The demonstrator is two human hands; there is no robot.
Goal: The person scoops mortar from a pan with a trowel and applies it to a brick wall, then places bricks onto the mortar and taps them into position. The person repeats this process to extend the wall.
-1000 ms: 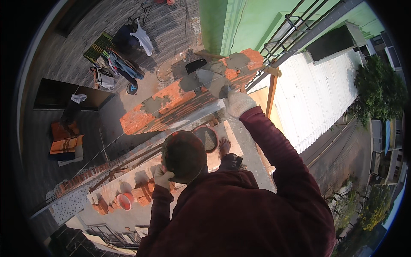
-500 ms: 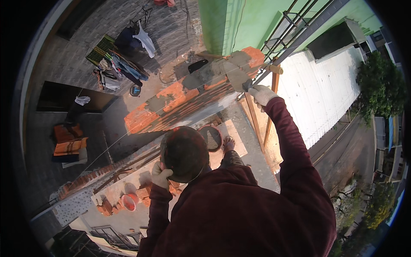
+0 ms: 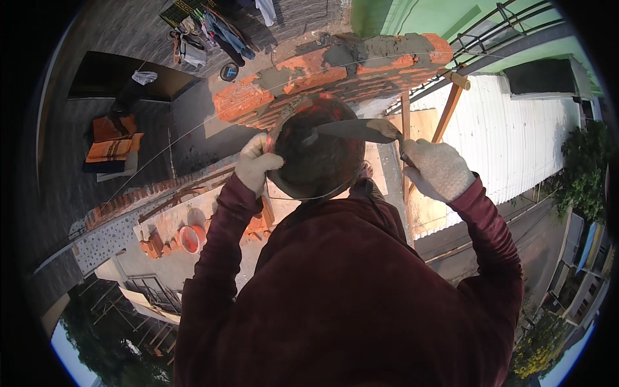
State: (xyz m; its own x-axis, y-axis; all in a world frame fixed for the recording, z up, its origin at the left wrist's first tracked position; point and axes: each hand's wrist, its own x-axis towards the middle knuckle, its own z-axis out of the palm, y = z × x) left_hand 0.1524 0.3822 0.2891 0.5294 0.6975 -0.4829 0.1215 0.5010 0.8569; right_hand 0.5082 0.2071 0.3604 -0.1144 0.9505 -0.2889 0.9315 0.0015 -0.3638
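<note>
- While your left hand (image 3: 256, 164) gripped the rim of the bucket (image 3: 351, 161), thumb laid at its edge, your right hand (image 3: 438, 169) was closed around the handle of the trowel (image 3: 361, 129)
- The bucket sat close in front of your chest, and the trowel's blade reached over its mouth from the right; whether the tip touched anything inside, you could not tell from the head view
- With only your left hand seen on the rim, the bucket could have tipped if the blade had pushed hard against its far side
- A loaded blade tilted too soon might have spilled onto your foot (image 3: 367, 169), partly showing beside the bucket
- A careless knock from the bucket could have shifted bricks in the brick wall (image 3: 242, 101) if the mortar (image 3: 393, 45) was fresh
- A wide swing to the right risked your knuckles meeting the slanted wooden post (image 3: 449, 113)
- Open air lay past that post, over the white roof (image 3: 496, 129), which seemed poor footing
</note>
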